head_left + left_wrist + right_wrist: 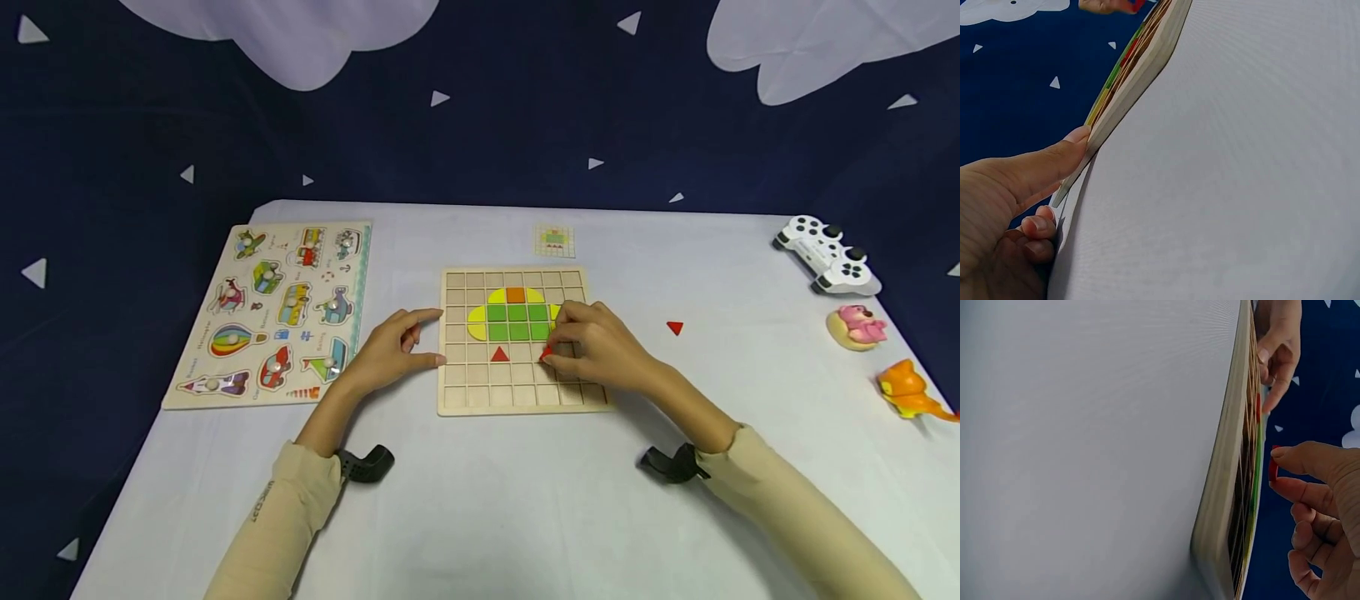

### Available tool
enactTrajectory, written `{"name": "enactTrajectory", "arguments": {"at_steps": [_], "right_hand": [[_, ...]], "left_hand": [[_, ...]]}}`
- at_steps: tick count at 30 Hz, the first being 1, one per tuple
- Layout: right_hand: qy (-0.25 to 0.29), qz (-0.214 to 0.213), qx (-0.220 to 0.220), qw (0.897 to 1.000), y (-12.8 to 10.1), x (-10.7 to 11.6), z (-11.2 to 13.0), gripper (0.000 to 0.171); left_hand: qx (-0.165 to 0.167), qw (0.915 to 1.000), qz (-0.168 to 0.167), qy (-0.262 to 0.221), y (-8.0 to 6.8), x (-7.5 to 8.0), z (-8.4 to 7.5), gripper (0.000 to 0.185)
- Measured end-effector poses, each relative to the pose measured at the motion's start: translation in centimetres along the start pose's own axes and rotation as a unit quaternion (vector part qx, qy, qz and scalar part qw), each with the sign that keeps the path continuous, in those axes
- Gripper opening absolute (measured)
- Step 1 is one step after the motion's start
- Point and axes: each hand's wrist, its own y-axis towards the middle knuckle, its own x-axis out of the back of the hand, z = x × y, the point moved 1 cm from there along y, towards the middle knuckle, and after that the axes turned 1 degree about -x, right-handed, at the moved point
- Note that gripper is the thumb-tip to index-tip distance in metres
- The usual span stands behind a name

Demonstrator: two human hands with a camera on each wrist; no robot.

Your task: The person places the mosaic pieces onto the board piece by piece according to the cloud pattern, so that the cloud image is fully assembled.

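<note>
A wooden grid board [517, 400] lies in the middle of the white table, bearing green squares [517, 321], yellow curved pieces, an orange square [515, 294] and a red triangle [499, 354]. My right hand [592, 346] hovers over the board's right part and pinches a small red piece [546, 353] [1273, 469] between thumb and forefinger. My left hand [393, 350] rests at the board's left edge, its thumb [1063, 156] pressing against the board's side [1141, 69] and its other fingers curled.
A vehicle peg puzzle [277, 308] lies at the left. A loose red triangle [675, 327] sits right of the board. A small pattern card [555, 240] lies behind it. A white game controller [825, 254], pink toy [858, 327] and orange toy [907, 389] line the right edge.
</note>
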Motion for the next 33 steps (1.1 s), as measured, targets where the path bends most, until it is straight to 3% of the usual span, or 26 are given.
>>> {"name": "enactTrajectory", "arguments": {"at_steps": [11,25,33], "right_hand": [[-0.021,0.024,0.018,0.999,2.1,-1.1,1.7,0.014],[0.026,0.058,-0.013,0.998,2.0,-1.9,1.3,0.013],[0.022,0.060,-0.019,0.998,2.0,-1.9,1.4,0.012]], "left_hand": [[-0.003,1.0000,0.000,-0.004,0.0,0.1,-0.3,0.068],[-0.006,1.0000,-0.002,-0.002,-0.1,0.1,-0.2,0.069],[-0.003,1.0000,-0.002,-0.003,-0.1,-0.1,0.2,0.069]]}}
